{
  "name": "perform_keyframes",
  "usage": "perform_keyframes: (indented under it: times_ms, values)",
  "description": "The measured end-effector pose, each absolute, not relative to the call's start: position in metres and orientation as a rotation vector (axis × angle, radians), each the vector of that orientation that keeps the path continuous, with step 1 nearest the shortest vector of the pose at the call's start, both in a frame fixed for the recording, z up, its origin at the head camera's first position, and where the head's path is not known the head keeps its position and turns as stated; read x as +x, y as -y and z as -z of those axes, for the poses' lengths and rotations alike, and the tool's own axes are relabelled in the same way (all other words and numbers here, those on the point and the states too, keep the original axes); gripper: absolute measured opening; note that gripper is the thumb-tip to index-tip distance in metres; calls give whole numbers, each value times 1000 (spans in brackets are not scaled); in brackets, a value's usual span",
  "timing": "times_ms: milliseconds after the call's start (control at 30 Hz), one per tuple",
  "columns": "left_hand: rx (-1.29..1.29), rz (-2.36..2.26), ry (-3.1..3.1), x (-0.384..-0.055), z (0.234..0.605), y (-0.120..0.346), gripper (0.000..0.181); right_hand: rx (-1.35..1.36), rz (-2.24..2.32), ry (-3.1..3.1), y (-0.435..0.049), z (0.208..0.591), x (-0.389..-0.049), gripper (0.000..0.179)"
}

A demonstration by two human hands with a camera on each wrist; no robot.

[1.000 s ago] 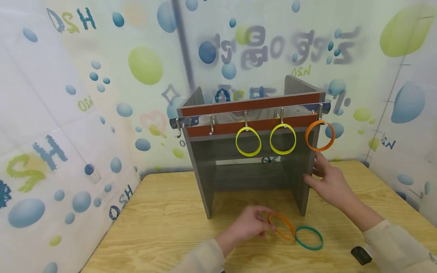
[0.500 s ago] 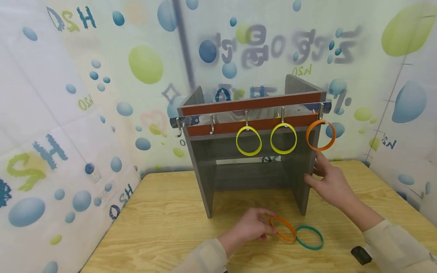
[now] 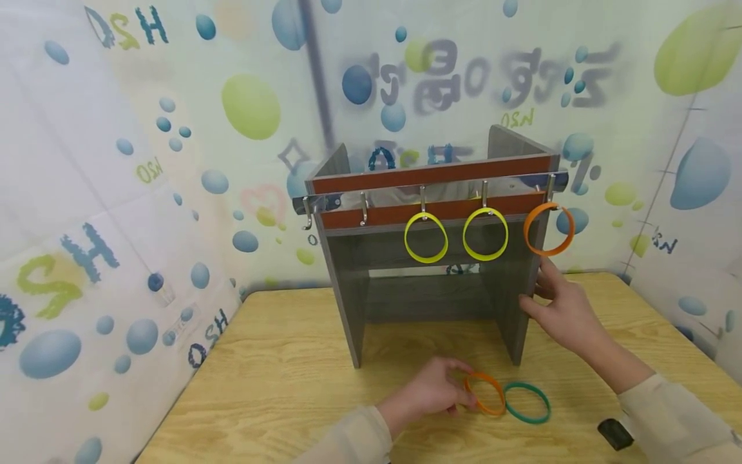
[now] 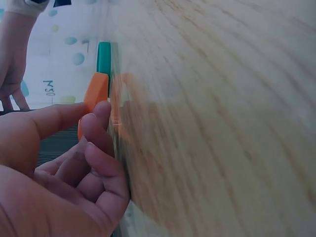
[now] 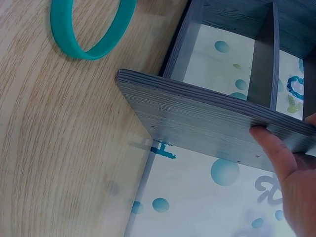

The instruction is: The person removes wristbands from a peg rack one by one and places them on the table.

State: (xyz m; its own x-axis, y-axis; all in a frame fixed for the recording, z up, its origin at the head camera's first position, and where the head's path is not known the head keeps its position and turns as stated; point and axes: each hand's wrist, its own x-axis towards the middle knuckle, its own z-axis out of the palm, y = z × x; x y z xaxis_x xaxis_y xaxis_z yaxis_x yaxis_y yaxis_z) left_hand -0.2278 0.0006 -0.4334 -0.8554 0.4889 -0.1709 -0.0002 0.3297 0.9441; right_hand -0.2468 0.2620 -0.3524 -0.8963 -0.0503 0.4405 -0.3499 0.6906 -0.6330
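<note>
My left hand point(image 3: 436, 388) holds an orange silicone wristband point(image 3: 491, 408) at its left side, close over the table; in the left wrist view the orange band point(image 4: 97, 89) leans up between the fingertips. A teal wristband point(image 3: 536, 420) lies flat right beside it. My right hand point(image 3: 567, 314) grips the right side panel of a grey wooden rack point(image 3: 530, 309), thumb on the front edge and fingers around the outer face. Along the rack's front runs a metal hook rail point(image 3: 394, 197). Two yellow wristbands point(image 3: 426, 260) and another orange wristband point(image 3: 549, 253) hang from its hooks.
Two hooks point(image 3: 364, 209) at the rail's left end carry nothing. A small black object point(image 3: 615, 434) lies by the right sleeve. The wood-grain table point(image 3: 261, 374) is backed by patterned curtains point(image 3: 191, 129) on the left, back and right.
My left hand has edged slightly right and toward me, and the orange band in it has turned and shifted with it. The right hand keeps its hold on the rack.
</note>
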Motion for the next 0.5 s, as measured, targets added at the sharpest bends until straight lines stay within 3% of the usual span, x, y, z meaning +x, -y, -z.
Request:
perform_keyframes:
  times_ms: [500]
  values:
    - [445,-1445,-2249,-223,433,1,47,320,-1022,2483,-262,354,-247,84]
